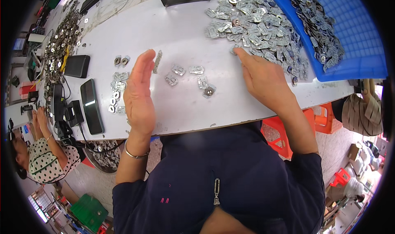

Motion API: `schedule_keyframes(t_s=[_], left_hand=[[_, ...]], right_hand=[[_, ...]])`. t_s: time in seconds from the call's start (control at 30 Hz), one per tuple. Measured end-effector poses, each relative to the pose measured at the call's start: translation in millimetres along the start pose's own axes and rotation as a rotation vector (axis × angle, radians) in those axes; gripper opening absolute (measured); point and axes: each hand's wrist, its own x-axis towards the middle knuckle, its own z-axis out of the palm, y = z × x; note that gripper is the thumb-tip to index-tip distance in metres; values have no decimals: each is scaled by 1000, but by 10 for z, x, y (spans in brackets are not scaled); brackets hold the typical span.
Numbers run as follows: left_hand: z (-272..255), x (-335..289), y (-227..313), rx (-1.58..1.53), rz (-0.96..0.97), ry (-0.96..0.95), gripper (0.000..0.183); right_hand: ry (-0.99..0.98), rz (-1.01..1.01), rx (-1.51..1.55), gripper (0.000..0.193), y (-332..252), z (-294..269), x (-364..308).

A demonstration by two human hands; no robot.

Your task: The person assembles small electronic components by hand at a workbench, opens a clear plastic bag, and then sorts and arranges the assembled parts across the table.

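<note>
My left hand [140,92] stands on edge on the white table, its fingers stretched and held together, with nothing seen in it. Just left of it lies a cluster of small flat metal parts [119,86], some with round white rings. My right hand [267,81] reaches forward, fingers extended, the fingertips at the near left edge of a large heap of the same silvery parts [263,24]. Its palm side is hidden. Between my hands several loose parts lie apart, among them a rectangular metal part [196,69] and one with a dark round piece [209,91].
A blue plastic bin [354,65] holding more parts is tilted at the right. A phone [92,106], a black case [77,66] and cables lie at the left, beside a long pile of ring-shaped parts [61,48]. Another person [49,158] works at the far left.
</note>
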Motion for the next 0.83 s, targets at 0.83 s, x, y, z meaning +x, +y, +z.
schedule_keyframes(t_s=[0.83], left_hand=[[593,-266,-3,898,231,-506,74]], right_hand=[[-35,-224,124,44,-191,-218,50]])
